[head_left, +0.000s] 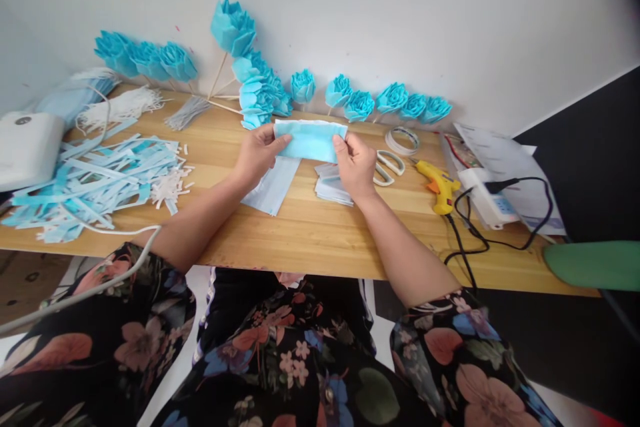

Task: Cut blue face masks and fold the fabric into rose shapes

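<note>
Between my two hands a light blue face mask (313, 139) is stretched out level above the table, with a white top edge. My left hand (259, 152) pinches its left end, thumb on the front. At the other end, my right hand (356, 163) grips it the same way. Below, on the wood, a pale blue mask sheet (273, 188) lies flat. A small stack of pale cut pieces (331, 185) sits partly under my right hand. Just right of that hand are the white handles of a pair of scissors (391, 165); their blades are hidden.
Blue fabric flowers (255, 90) on sticks lean along the wall. Cut blue strips (100, 180) are heaped at left, near a white device (30, 147). Rightward are a tape roll (403, 141), a yellow glue gun (438, 185), a power strip (490, 200) and black cables (461, 250).
</note>
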Demonstrator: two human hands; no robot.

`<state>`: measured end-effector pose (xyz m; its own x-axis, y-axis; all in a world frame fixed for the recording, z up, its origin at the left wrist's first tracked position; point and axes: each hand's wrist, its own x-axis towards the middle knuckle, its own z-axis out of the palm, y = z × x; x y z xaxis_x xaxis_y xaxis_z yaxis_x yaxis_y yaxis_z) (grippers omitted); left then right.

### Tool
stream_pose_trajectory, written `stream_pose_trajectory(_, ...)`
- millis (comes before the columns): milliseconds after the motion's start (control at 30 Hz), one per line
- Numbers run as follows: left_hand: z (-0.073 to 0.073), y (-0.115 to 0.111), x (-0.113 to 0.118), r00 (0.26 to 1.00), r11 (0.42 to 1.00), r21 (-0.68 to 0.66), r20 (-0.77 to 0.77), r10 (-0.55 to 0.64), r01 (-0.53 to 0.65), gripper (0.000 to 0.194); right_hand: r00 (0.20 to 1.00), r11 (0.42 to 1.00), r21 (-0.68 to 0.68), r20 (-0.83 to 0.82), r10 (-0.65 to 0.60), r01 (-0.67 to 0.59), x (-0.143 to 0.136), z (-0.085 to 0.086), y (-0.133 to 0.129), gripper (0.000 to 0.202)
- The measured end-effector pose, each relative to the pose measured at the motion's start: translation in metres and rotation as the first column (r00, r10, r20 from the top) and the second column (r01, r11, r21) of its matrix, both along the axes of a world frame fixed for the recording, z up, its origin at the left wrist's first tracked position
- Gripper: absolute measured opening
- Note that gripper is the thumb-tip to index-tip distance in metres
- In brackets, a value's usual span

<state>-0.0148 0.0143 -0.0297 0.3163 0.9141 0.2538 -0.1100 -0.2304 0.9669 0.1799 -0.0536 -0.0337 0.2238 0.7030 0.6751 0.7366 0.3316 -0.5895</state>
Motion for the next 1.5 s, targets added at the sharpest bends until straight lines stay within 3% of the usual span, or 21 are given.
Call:
stream_pose_trajectory(400, -0.002, 0.008, 0.000, 0.981, 0.968, -0.225, 0.183, -0.071, 0.112, 0.029, 0.999, 0.999, -0.032, -0.022, 0.033, -0.033, 0.003, -0.003, 0.002, 0.039)
stream_pose_trajectory(767, -0.003, 0.008, 0.001, 0.993, 0.985, -0.166, 0.117, -0.025, 0.044, 0.026, 1.000, 0.999, -0.030, 0.004, 0.013, -0.013, 0.006, -0.003, 0.004, 0.043)
stream_pose_trajectory(1000, -0.003, 0.006, 0.002, 0.997, 0.984, -0.178, 0.082, 0.000, 0.014, 0.021, 0.979, 1.000, -0.023, 0.206, 0.011, -0.006, 0.013, -0.001, 0.006, 0.044)
stream_pose_trajectory(1500, -0.004, 0.010, 0.000, 0.996, 0.996, -0.086, 0.077, 0.035, -0.028, 0.019, 0.901, 0.999, 0.030, 0.432, -0.043, 0.034, 0.015, 0.001, 0.008, 0.037)
